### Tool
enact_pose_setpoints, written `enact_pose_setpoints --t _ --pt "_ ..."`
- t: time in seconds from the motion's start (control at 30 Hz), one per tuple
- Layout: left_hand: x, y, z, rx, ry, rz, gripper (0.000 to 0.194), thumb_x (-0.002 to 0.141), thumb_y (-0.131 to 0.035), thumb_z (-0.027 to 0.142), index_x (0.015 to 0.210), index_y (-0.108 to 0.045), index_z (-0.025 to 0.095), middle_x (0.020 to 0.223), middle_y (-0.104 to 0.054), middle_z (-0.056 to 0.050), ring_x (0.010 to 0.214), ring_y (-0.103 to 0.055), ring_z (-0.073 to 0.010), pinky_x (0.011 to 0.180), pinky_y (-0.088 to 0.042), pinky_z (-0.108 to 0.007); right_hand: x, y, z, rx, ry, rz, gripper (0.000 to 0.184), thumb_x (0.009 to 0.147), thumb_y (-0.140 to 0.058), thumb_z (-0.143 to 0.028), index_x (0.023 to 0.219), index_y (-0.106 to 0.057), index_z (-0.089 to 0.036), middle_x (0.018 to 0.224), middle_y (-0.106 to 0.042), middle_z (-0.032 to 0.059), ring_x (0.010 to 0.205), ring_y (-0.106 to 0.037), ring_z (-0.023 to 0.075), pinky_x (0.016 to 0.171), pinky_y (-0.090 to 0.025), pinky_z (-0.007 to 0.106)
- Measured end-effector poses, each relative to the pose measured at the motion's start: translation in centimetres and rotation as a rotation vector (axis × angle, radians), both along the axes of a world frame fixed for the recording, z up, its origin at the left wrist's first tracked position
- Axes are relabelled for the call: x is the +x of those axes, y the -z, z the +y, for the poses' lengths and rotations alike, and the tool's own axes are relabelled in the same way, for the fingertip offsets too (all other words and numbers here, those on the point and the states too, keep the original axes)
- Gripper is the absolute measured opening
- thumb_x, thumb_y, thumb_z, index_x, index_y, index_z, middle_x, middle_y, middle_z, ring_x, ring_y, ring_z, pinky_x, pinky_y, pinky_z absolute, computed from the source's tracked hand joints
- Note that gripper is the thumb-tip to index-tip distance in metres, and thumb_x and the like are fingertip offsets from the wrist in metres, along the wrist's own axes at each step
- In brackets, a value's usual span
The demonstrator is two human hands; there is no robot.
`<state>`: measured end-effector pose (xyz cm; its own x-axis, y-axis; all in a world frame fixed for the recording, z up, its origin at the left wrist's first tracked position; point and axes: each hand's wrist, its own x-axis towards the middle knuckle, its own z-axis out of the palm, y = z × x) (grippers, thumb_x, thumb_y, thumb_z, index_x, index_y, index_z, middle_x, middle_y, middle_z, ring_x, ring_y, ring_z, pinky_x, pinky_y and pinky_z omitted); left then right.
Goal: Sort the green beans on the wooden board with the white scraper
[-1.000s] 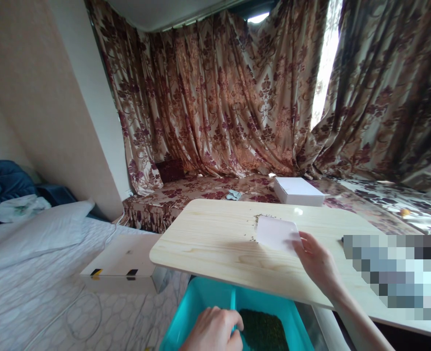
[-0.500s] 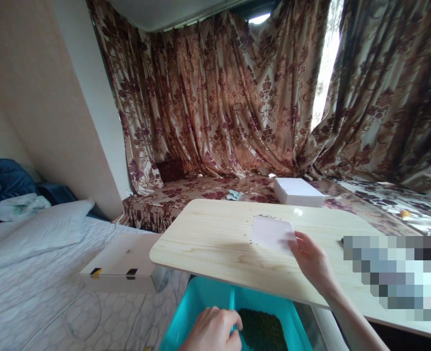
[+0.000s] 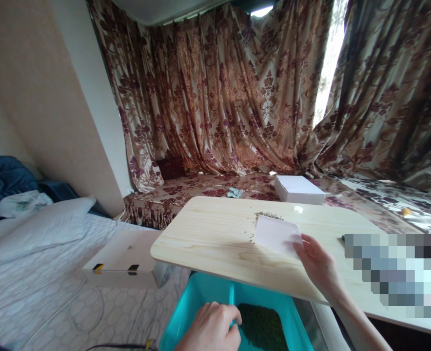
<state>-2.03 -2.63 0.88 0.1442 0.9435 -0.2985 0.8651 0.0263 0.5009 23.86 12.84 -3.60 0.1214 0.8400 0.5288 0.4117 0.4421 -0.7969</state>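
My right hand [image 3: 318, 261] grips the right edge of a thin pale white card [image 3: 277, 235] with rounded corners. The card is tilted over the wooden tabletop [image 3: 201, 234], and small greenish-brown grains [image 3: 268, 215] lie along its far edge. A few more grains are scattered to its left. Below the near table edge stands a turquoise bin [image 3: 189, 297] with a divider [image 3: 232, 294]. My left hand [image 3: 211, 325] is closed at that divider, thumb and index finger around it. Dark green, granular material [image 3: 263, 324] fills the bottom of the right compartment.
A white box [image 3: 299, 188] sits behind the table on the patterned cover. Another white box [image 3: 124, 253], with striped tape, lies on the bed at left. A blurred-out patch [image 3: 401, 273] covers the table's right side, with a dark object's end beside it.
The card shifted slightly left, then came back right, and more grains now show along its far edge. My left hand stays at the bin's divider. The view moved a little.
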Motion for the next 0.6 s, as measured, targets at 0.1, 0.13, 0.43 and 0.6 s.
enact_pose_setpoints --t 0.1,0.13,0.43,0.6 --pt "-0.03 0.15 -0.01 0.004 -0.008 0.0 0.039 0.084 -0.04 0.023 0.112 -0.067 0.025 0.11 -0.066 -0.007 0.109 -0.055 -0.0243 0.096 -0.039 -0.034 -0.25 0.04 0.18 -0.039 -0.013 0.078 0.031 0.077 -0.06 -0.05 0.096 -0.061 -0.025 0.085 -0.078 0.0073 0.079 -0.074 0.0251 0.071 -0.06 0.033" --pt "-0.04 0.22 0.02 0.002 -0.006 0.003 0.039 0.084 -0.04 0.023 0.112 -0.067 0.025 0.11 -0.066 -0.007 0.109 -0.055 -0.0242 0.096 -0.039 -0.034 -0.35 0.08 0.25 -0.051 -0.016 0.092 0.032 0.077 -0.06 -0.05 0.096 -0.061 -0.025 0.084 -0.078 0.0071 0.079 -0.074 0.0248 0.07 -0.06 0.033" --pt "-0.3 0.44 -0.17 0.007 -0.019 -0.015 0.039 0.085 -0.04 0.022 0.113 -0.067 0.025 0.112 -0.065 -0.006 0.11 -0.054 -0.0229 0.098 -0.038 -0.033 0.12 0.51 0.57 -0.123 0.04 0.105 0.028 0.073 -0.063 -0.047 0.091 -0.06 -0.025 0.078 -0.078 0.0051 0.071 -0.073 0.0231 0.065 -0.058 0.031" --pt "-0.24 0.43 -0.28 0.0 -0.021 -0.021 0.039 0.085 -0.039 0.022 0.113 -0.066 0.025 0.113 -0.065 -0.006 0.111 -0.054 -0.0227 0.099 -0.038 -0.033 -0.12 -0.04 0.08 -0.157 -0.056 0.176 0.031 0.069 -0.066 -0.048 0.089 -0.058 -0.025 0.082 -0.078 0.0071 0.075 -0.073 0.0243 0.069 -0.058 0.033"
